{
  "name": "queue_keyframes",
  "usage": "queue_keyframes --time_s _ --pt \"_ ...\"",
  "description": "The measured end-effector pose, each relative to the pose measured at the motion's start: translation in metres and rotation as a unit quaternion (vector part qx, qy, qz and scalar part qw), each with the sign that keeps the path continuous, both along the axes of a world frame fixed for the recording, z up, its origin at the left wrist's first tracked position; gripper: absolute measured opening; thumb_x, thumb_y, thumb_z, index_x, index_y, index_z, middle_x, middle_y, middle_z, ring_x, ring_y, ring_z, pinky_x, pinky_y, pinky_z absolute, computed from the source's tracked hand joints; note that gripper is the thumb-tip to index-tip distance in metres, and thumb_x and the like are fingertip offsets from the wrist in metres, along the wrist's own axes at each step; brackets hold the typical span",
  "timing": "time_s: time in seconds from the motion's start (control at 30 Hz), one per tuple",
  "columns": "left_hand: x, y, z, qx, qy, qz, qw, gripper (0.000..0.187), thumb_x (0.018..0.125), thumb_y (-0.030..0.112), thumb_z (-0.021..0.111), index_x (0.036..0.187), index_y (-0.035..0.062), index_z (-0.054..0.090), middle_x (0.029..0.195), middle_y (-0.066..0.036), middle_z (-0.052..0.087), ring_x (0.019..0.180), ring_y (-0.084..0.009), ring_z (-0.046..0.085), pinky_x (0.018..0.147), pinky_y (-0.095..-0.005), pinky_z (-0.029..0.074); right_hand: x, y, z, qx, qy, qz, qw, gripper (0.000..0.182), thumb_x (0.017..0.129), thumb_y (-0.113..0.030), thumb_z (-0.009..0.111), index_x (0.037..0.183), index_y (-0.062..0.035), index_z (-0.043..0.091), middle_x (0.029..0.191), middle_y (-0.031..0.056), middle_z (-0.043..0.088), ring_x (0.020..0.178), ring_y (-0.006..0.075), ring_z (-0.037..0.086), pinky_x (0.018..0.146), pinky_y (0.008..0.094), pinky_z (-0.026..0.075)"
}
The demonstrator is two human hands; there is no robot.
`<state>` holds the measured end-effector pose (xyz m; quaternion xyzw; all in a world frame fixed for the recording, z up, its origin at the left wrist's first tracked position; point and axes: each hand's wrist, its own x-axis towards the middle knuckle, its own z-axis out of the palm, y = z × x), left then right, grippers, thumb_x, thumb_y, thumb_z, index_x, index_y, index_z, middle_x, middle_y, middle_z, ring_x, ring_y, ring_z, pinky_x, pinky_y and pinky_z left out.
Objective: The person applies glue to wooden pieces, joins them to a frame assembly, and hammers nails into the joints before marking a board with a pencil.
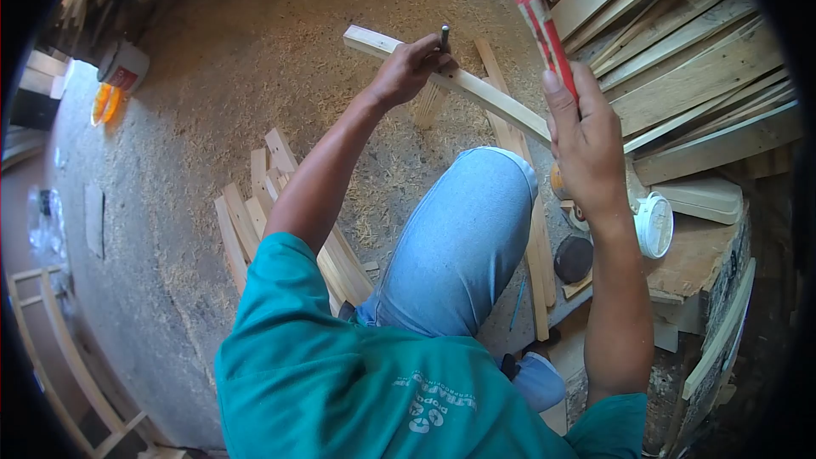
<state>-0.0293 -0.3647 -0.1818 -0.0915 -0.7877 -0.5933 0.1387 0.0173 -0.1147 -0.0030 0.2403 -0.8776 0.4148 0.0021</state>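
Observation:
My right hand (pixel 586 136) is wrapped round the worn red handle of a claw hammer (pixel 544 30), raised with its dark head up at the top of the view. My left hand (pixel 410 72) is closed round a short metal punch (pixel 444 35), whose top sticks up above the fingers. The punch stands on a long squared wooden strip (pixel 493 100), which runs slantwise in front of my knee. Its lower tip is hidden by the fingers. Part of the left hand also rests against the strip, and the strip's right end passes behind my right hand.
Planks (pixel 697 76) are piled at the right. A white tub (pixel 654 225) and a dark round object (pixel 574 258) sit near my right forearm. Several wooden slats (pixel 246 221) lie at the left on the sawdust-strewn floor (pixel 212 102). A white bucket (pixel 125 66) is farther off.

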Motion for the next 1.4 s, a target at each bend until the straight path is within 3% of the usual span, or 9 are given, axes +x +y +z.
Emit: queue_keyframes --time_s 0.3,0.47,0.67,0.77,0.8,1.03,1.2,1.3,1.4 --pt "0.003 0.000 0.007 -0.041 0.014 -0.005 0.999 0.008 0.100 0.012 0.054 0.102 0.0037 0.055 0.094 -0.008 0.071 0.094 -0.0164 0.068 0.084 -0.0324 0.053 -0.017 -0.017 -0.013 0.171 0.002 0.004 0.985 0.035 0.103 -0.040 0.042 0.104 -0.0073 0.053 0.073 0.0219 0.064 0.072 0.0417 0.066 0.061 0.0494 0.047" --pt "0.005 0.003 0.012 -0.055 0.007 0.010 0.998 0.010 0.099 0.013 0.054 0.102 0.0035 0.056 0.093 -0.009 0.072 0.093 -0.0187 0.069 0.083 -0.0334 0.053 -0.009 -0.011 0.043 -0.078 0.017 0.043 0.996 0.039 0.103 -0.046 0.044 0.096 -0.0099 0.058 0.064 -0.0016 0.049 0.053 0.0062 0.046 0.045 0.0270 0.037" --pt "0.002 0.001 0.007 -0.045 0.021 0.011 0.999 0.010 0.098 0.013 0.056 0.102 0.0034 0.057 0.092 -0.011 0.073 0.091 -0.0219 0.070 0.080 -0.0351 0.053 -0.043 0.016 0.085 -0.402 0.032 0.356 0.843 0.030 0.105 -0.032 0.041 0.106 -0.0045 0.054 0.074 0.0021 0.051 0.059 0.0117 0.052 0.056 0.0275 0.047" --pt "-0.001 0.006 0.003 -0.037 0.027 0.006 0.999 0.009 0.098 0.012 0.055 0.101 0.0036 0.057 0.092 -0.010 0.072 0.092 -0.0208 0.070 0.081 -0.0341 0.053 -0.024 -0.013 -0.012 -0.062 0.209 0.064 0.974 0.031 0.104 -0.034 0.041 0.106 -0.0046 0.050 0.092 0.0201 0.066 0.081 0.0345 0.067 0.072 0.0507 0.050" --pt "-0.003 0.007 0.000 -0.036 0.031 0.002 0.999 0.008 0.099 0.011 0.054 0.101 0.0037 0.056 0.092 -0.010 0.072 0.093 -0.0196 0.070 0.082 -0.0334 0.053 -0.022 -0.016 -0.013 0.253 -0.022 0.016 0.967 0.032 0.103 -0.036 0.043 0.104 -0.0053 0.051 0.083 0.0233 0.065 0.078 0.0357 0.069 0.070 0.0524 0.049" --pt "-0.001 0.009 0.008 -0.057 0.018 0.000 0.998 0.009 0.099 0.012 0.054 0.101 0.0031 0.055 0.093 -0.011 0.072 0.093 -0.0224 0.070 0.081 -0.0351 0.053 -0.011 -0.003 0.033 -0.080 0.060 0.022 0.995 0.037 0.103 -0.043 0.044 0.095 -0.0087 0.054 0.062 0.0028 0.051 0.051 0.0103 0.050 0.043 0.0263 0.039" --pt "0.001 0.009 0.009 -0.066 0.013 0.011 0.998 0.009 0.100 0.013 0.054 0.101 0.0033 0.055 0.093 -0.012 0.072 0.093 -0.0215 0.070 0.082 -0.0353 0.053 -0.001 -0.025 0.049 -0.434 0.149 0.059 0.886 0.022 0.105 -0.030 0.046 0.099 -0.0103 0.051 0.071 -0.0034 0.046 0.051 0.0041 0.039 0.041 0.0188 0.030" --pt "-0.004 0.013 0.006 -0.052 0.014 -0.001 0.999 0.006 0.100 0.009 0.053 0.101 0.0029 0.054 0.094 -0.010 0.072 0.098 -0.0188 0.069 0.085 -0.0336 0.053 -0.023 -0.006 -0.018 0.204 0.044 0.008 0.978 0.030 0.104 -0.032 0.039 0.106 -0.0048 0.050 0.080 0.0207 0.065 0.076 0.0389 0.068 0.064 0.0476 0.052" --pt "-0.005 0.017 0.006 -0.077 0.011 -0.006 0.997 0.007 0.100 0.010 0.054 0.101 0.0031 0.053 0.094 -0.010 0.072 0.096 -0.0179 0.069 0.085 -0.0330 0.053 -0.026 0.021 -0.037 0.138 -0.007 -0.015 0.990 0.033 0.101 -0.035 0.048 0.101 -0.0029 0.055 0.077 0.0228 0.065 0.077 0.0418 0.067 0.067 0.0503 0.049"
